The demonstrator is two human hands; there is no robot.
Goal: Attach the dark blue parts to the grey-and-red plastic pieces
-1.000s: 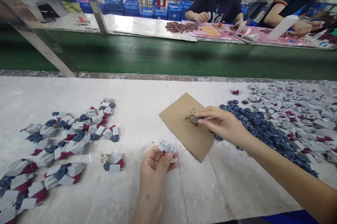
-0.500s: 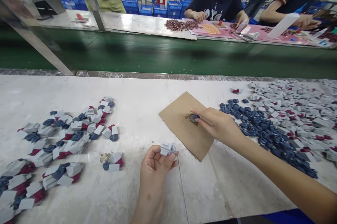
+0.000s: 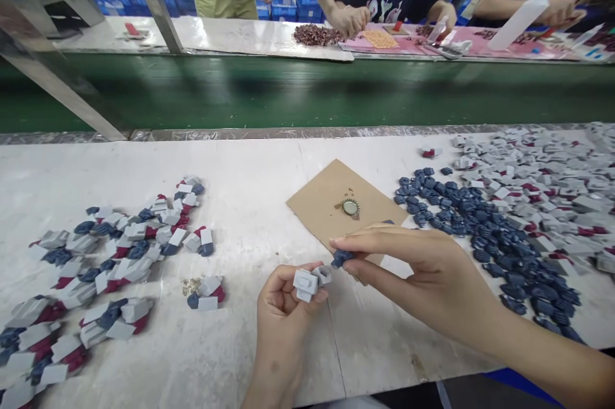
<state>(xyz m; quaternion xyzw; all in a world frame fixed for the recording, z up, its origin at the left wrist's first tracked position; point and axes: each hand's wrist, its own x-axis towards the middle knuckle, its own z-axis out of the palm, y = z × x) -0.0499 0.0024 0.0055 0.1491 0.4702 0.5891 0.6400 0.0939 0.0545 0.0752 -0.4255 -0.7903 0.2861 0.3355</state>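
My left hand (image 3: 291, 306) is closed around a light grey plastic piece (image 3: 305, 283) with a round opening on its right side. Pinched between thumb and fingers of my right hand (image 3: 408, 268) is a small dark blue plastic piece (image 3: 342, 258), close by that opening; whether the two touch I cannot tell. Behind my hands lies a square of brown cardboard (image 3: 314, 197), and on it sits a bottle cap (image 3: 350, 207) with wet-looking stains around it. Part of the cardboard is hidden by my right hand.
Loose dark blue pieces (image 3: 461, 217) and a wide heap of grey and maroon pieces (image 3: 542, 191) lie at the right. Joined grey, blue and maroon pieces (image 3: 129, 249) spread at the left. Across the green conveyor belt (image 3: 288, 91), co-workers handle small parts at another table.
My right hand has come from the bottle cap toward my left hand, bringing the blue piece beside the grey one. The grey piece has turned. Across the belt, another person's hand reaches into the dark parts.
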